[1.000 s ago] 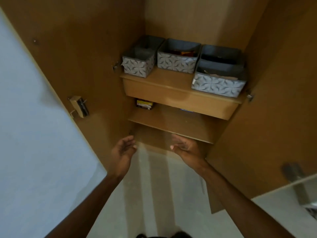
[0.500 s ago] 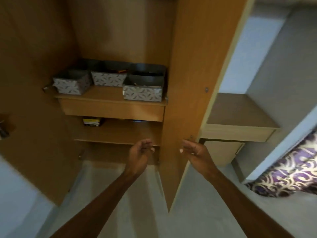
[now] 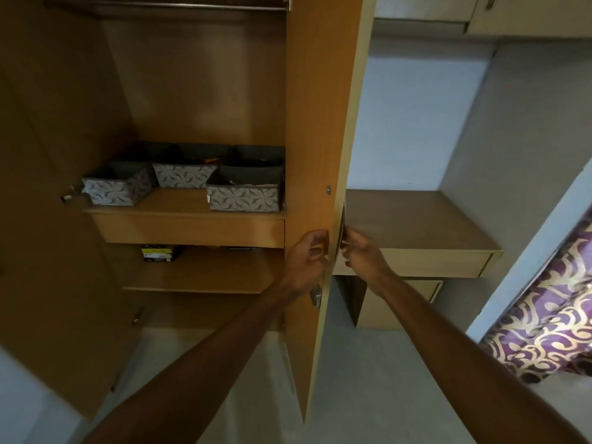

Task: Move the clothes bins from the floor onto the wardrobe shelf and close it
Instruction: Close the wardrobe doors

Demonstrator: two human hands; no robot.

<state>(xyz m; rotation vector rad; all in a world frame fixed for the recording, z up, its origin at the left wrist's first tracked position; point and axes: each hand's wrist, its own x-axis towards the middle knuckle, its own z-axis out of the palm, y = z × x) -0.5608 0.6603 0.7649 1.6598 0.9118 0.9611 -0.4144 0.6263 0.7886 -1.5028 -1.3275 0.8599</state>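
Note:
Three grey patterned clothes bins stand side by side on the wardrobe shelf (image 3: 179, 206): a left bin (image 3: 117, 187), a middle bin (image 3: 182, 174) and a right bin (image 3: 245, 195). The right wardrobe door (image 3: 320, 123) stands open, edge-on to me. My left hand (image 3: 309, 256) rests on the door's inner face near its edge, fingers curled. My right hand (image 3: 360, 254) is on the outer side, fingers closed around the door handle (image 3: 342, 224). The left door (image 3: 48, 187) hangs wide open.
A lower shelf (image 3: 205, 270) holds a small yellow-and-black box (image 3: 157, 253). A wooden side desk with drawers (image 3: 416, 232) stands right of the wardrobe. A purple and gold patterned cloth (image 3: 551, 315) lies at the right edge. Pale floor (image 3: 352, 363) lies below.
My view swung right and upward. Both hands rose from in front of the lower shelf to the right door's edge, the left on its inner side, the right closing on the handle.

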